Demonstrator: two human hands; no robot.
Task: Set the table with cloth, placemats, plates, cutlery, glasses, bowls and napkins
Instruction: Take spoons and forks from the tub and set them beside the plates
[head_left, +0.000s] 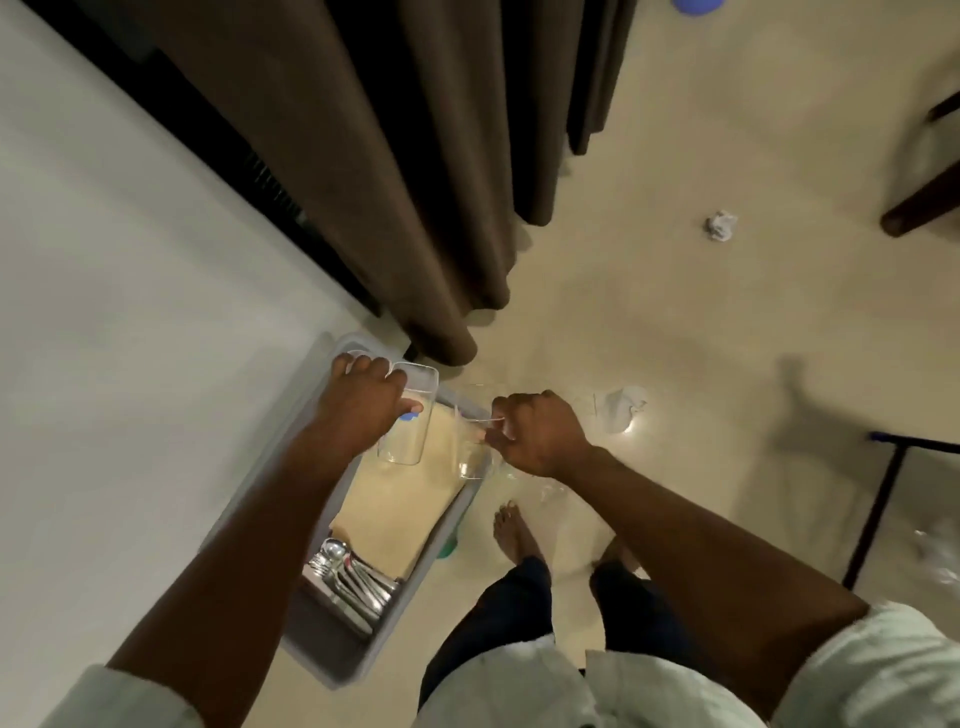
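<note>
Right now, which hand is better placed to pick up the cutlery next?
Neither is free: left hand and right hand each hold a clear glass. Once emptied, left looks better; its arm already reaches over the grey bin holding the cutlery.

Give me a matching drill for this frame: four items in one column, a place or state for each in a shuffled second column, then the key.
Items:
1. left hand
2. right hand
3. cutlery
4. crumpled paper

Places or states:
A. lying on the bare floor near the chair leg
B. piled at the near end of the grey bin
C. gripping the clear glass at the bin's right edge
D. gripping the clear glass over the bin's far end

Pairs: 1-D, 2-C, 3-B, 4-A
</note>
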